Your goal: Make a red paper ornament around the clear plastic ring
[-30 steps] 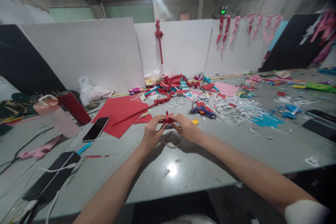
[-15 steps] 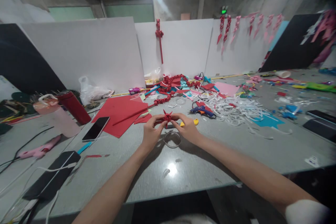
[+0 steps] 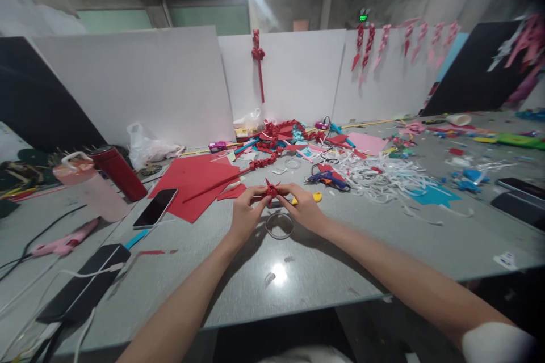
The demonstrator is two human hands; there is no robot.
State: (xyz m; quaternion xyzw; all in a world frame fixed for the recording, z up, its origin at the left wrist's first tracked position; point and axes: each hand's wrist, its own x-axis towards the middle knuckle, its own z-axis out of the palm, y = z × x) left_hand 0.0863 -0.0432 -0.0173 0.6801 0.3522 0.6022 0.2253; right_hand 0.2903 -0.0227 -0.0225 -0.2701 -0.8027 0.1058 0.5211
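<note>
Between my fingertips is a small red folded-paper piece [image 3: 271, 188] with pointed tips, like a star. My left hand [image 3: 247, 210] pinches it from the left, and my right hand [image 3: 304, 208] pinches it from the right. Just below it on the table lies a round ring [image 3: 280, 226]. A yellow-handled cutter [image 3: 317, 197] lies behind my right hand, partly covered by the fingers. Red paper sheets [image 3: 196, 178] are spread beyond my left hand, with a long red paper strip with a braided end [image 3: 221, 184] across them.
Right of my hands lie a blue glue gun [image 3: 327, 179] and a heap of white paper strips [image 3: 383, 176]. To the left are a phone [image 3: 155, 209], a pink bottle [image 3: 96, 190], a red flask [image 3: 121, 173], a pink glue gun [image 3: 68, 240] and a black power strip [image 3: 85, 283] with cables.
</note>
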